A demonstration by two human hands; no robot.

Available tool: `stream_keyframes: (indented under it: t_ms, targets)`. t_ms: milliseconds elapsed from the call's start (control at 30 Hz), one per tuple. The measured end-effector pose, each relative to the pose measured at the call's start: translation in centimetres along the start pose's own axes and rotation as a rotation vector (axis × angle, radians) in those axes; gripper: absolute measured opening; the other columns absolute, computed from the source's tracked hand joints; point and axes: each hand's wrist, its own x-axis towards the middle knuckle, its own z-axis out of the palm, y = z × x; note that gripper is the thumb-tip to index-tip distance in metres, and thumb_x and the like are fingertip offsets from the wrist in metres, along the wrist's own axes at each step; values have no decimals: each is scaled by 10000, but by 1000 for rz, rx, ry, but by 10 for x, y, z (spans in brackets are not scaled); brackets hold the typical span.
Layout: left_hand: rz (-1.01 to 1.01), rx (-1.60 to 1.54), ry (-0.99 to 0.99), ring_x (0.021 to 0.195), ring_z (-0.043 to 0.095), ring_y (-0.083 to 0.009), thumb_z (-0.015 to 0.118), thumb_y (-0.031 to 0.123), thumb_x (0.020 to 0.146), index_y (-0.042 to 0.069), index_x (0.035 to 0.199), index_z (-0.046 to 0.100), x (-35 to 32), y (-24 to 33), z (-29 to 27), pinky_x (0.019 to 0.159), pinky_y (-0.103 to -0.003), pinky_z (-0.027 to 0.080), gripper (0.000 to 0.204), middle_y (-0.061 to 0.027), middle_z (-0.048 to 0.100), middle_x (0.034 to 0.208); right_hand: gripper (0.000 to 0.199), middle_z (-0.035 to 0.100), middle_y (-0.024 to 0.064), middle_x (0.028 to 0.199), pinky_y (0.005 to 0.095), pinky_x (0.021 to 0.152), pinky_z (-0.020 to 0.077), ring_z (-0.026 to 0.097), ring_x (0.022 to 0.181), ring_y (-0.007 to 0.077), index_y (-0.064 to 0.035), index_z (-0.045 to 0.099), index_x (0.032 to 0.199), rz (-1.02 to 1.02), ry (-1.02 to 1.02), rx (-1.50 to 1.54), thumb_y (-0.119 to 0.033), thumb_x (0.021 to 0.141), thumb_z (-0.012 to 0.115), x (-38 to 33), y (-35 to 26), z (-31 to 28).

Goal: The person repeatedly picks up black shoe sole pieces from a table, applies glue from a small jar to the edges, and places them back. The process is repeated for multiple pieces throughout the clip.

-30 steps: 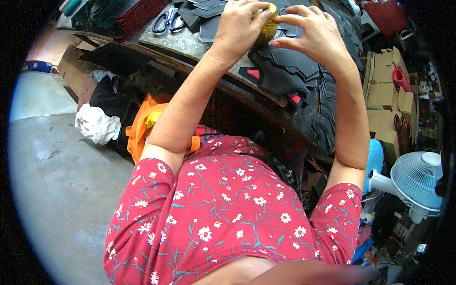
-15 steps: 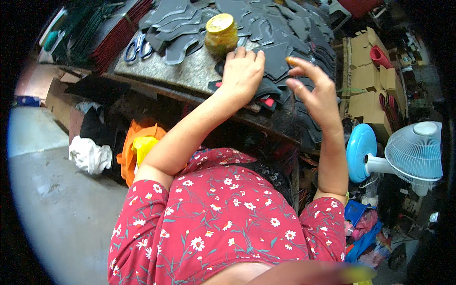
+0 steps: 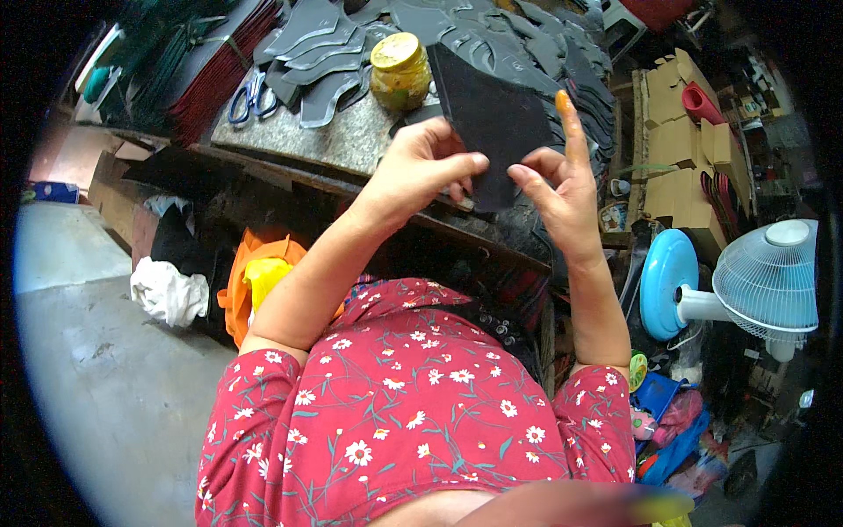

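A black, curved flat cut piece is raised above the near part of the workbench, between my two hands. My left hand pinches its left lower edge, thumb on the face toward me. On the lower right edge, my right hand grips it between thumb and bent fingers. That hand's index finger points up, its tip coated in orange-yellow paste. Just beyond my left hand stands a glass jar with a yellow-smeared lid and similar paste inside. Scissors with blue handles lie left of the jar.
Stacks of grey cut pieces cover the back of the bench. Bundled dark red strips lie at the far left. At right are cardboard boxes and a blue and white fan. An orange bag hangs below the bench.
Both hands have come closer together, and the black piece is now lifted between them. Earlier, the left hand was down on the bench pieces and the right hand was apart in the air.
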Motion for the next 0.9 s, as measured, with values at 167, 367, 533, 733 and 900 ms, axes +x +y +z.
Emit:
stream_keyframes:
  t_ms: [167, 367, 533, 733, 900]
  targets:
    - [13, -139, -38, 753, 685, -169, 709, 122, 894, -48, 1120, 635, -21, 1, -2, 620, -286, 600, 292, -94, 694, 941, 804, 551, -25, 752, 169, 620, 379, 459, 655, 29, -95, 189, 1588, -45, -48, -87, 30, 922, 621, 6, 0, 22]
    - [-40, -180, 6, 822, 722, -207, 701, 163, 912, -22, 1214, 599, -32, 6, -18, 625, -299, 619, 369, -118, 707, 1031, 513, 648, 54, 1031, 222, 765, 488, 568, 847, 70, -66, 456, 1481, -66, -67, -55, -6, 978, 539, 12, 5, 17]
    - [-31, -187, -22, 806, 728, -217, 699, 166, 914, -29, 1207, 610, -35, 8, -15, 615, -286, 622, 363, -133, 713, 1011, 563, 614, 41, 1106, 209, 756, 466, 518, 809, 58, -87, 462, 1489, -69, -120, 5, 18, 942, 537, 2, 11, 25]
    - [29, -191, 6, 822, 729, -222, 690, 174, 925, -39, 1202, 617, -36, 11, -13, 642, -294, 631, 357, -136, 714, 1011, 562, 602, 38, 1079, 222, 764, 470, 537, 829, 86, -57, 517, 1439, -157, -191, 29, 63, 890, 515, -4, 14, 26]
    - [49, -189, 24, 825, 729, -222, 676, 159, 936, -42, 1190, 620, -34, 13, -14, 639, -292, 635, 329, -139, 712, 1021, 472, 625, 66, 1033, 240, 746, 474, 549, 798, 115, -25, 638, 1303, -171, -216, -3, 80, 858, 521, -13, 11, 15]
